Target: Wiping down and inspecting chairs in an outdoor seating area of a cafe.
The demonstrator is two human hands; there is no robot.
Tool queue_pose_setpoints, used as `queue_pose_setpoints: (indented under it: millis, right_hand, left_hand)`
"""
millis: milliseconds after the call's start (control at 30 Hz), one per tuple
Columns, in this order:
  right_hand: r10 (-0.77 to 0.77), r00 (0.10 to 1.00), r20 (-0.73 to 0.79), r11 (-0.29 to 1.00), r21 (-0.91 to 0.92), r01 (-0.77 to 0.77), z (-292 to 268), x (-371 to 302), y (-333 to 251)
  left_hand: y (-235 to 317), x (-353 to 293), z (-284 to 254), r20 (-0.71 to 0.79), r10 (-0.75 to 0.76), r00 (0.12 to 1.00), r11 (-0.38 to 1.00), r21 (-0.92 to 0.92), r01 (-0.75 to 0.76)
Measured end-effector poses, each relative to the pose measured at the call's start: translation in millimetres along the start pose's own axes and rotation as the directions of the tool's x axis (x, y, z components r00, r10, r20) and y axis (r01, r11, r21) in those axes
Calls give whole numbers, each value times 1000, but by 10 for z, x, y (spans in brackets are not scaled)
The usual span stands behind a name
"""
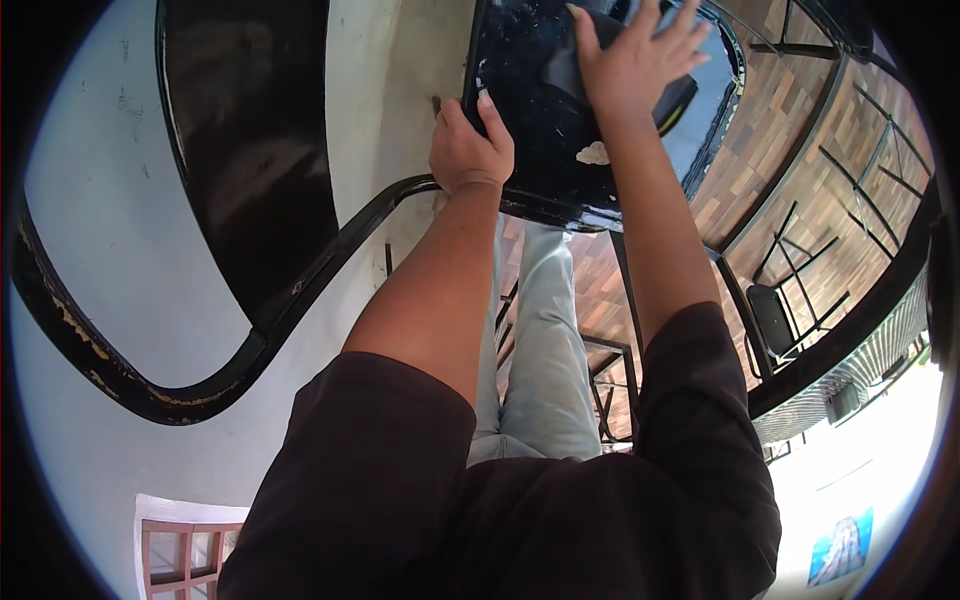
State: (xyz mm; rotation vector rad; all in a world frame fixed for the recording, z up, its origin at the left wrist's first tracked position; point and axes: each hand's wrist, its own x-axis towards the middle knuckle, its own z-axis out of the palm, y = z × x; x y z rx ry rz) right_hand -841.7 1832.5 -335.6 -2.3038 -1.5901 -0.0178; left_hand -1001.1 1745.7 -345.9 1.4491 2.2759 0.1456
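A black seat (545, 165) with chipped paint and a pale bare patch lies before me, glossy at its right side. My left hand (472, 145) holds its left edge, thumb on top and the other fingers mostly hidden. Over the upper part of the seat, my right hand (640, 62) is stretched out with its fingers spread. Beneath that palm is a dark, flat cloth or pad (678, 106) with a thin yellow line near its edge; its exact kind cannot be made out.
A curved black metal frame (330, 262) with worn paint and a dark back panel (255, 120) stand at the left by a pale wall (90, 300). To the right, several black metal chair frames (800, 250) rest on a wood-patterned floor (765, 130). My legs (545, 340) are below the seat.
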Motion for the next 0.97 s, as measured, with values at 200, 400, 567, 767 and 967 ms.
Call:
queue_pose_setpoints:
  millis: [200,400,567,767,967]
  right_hand:
    - [-173,983,57,980,114,166,-13,-520,210]
    - [-97,992,-85,991,85,104,30,-142,554]
    - [10,996,90,995,102,-19,21,62,-284]
    - [-187,979,78,965,201,168,60,-543,-62]
    - [-23,1000,16,998,63,22,67,178,-99]
  left_hand:
    - [-49,8,-19,9,-13,1000,1000,16,13]
    - [36,0,-36,28,-30,999,1000,-2,30]
    - [-15,19,-3,-9,-12,1000,1000,3,12]
    - [-79,14,9,-11,-7,1000,1000,28,7]
    - [-119,14,4,-24,3,1000,1000,-29,-4]
